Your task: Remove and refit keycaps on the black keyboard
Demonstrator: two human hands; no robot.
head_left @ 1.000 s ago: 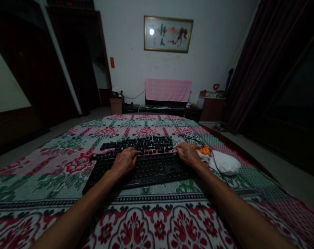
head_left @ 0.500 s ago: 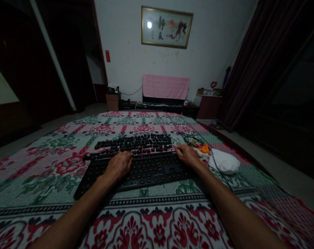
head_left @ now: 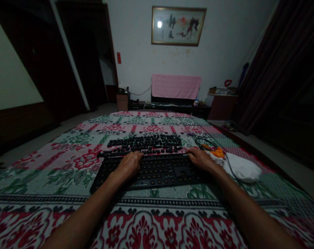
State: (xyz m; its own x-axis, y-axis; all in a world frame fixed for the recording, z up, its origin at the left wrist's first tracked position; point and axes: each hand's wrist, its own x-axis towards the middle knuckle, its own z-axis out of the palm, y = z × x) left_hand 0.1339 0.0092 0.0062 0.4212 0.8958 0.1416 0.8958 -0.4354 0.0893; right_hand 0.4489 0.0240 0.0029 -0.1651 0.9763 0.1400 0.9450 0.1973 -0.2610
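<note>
The left hand (head_left: 129, 164) and right hand (head_left: 200, 159) are still lingering, curled near the far edge of the keyboard (head_left: 154, 173), grip unclear, the loose keycaps (head_left: 157, 141) staying off.

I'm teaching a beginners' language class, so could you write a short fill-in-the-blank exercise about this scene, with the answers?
1. The left hand lies over a ____ whose keys are off.
2. Just beyond it, loose keycaps lie in rows; their colour is ____.
3. Close to the right hand, next to a white bundle, is a bright crumpled item coloured ____.
4. The towel at the far wall is ____.

Missing words: keyboard; black; orange; pink.
</note>
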